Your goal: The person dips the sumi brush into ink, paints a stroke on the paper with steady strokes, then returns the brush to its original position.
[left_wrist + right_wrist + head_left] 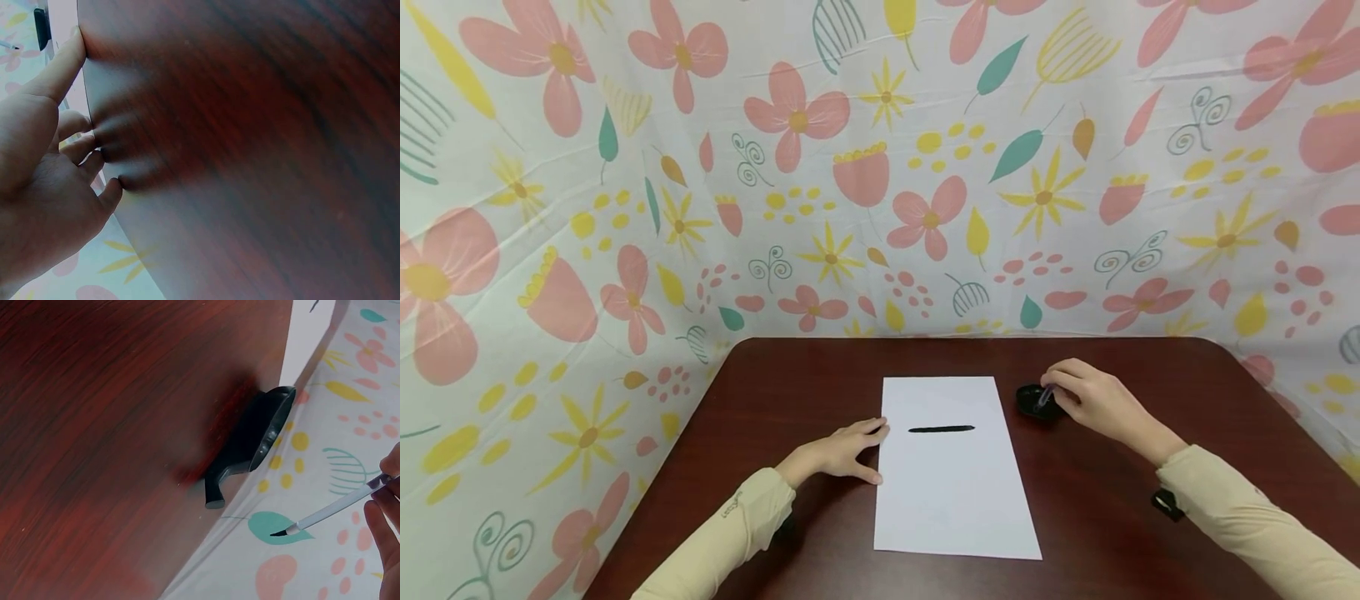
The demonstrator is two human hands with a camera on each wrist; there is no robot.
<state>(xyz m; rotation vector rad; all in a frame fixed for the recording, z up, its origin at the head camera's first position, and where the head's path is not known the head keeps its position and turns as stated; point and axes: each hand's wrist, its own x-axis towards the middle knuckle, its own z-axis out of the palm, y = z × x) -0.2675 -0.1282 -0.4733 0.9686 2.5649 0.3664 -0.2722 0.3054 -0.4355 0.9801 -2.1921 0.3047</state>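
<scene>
A white sheet of paper (955, 504) lies on the table, with one thick black horizontal stroke (942, 429) across its upper part. My left hand (842, 454) rests at the sheet's left edge, fingers spread and fingertips touching it. Between thumb and fingers, my right hand (1097, 402) pinches a slim brush (331, 509) with a pale handle and a dark tip. The brush points down over a small black dish (256, 434) with a short handle, right of the paper. Whether its tip touches the dish cannot be told.
Dark reddish-brown wood grain covers the table (1112, 517). A white cloth (865, 225) printed with flowers and leaves hangs behind the table and along its left side. A small black device (1167, 504) sits under the right cuff.
</scene>
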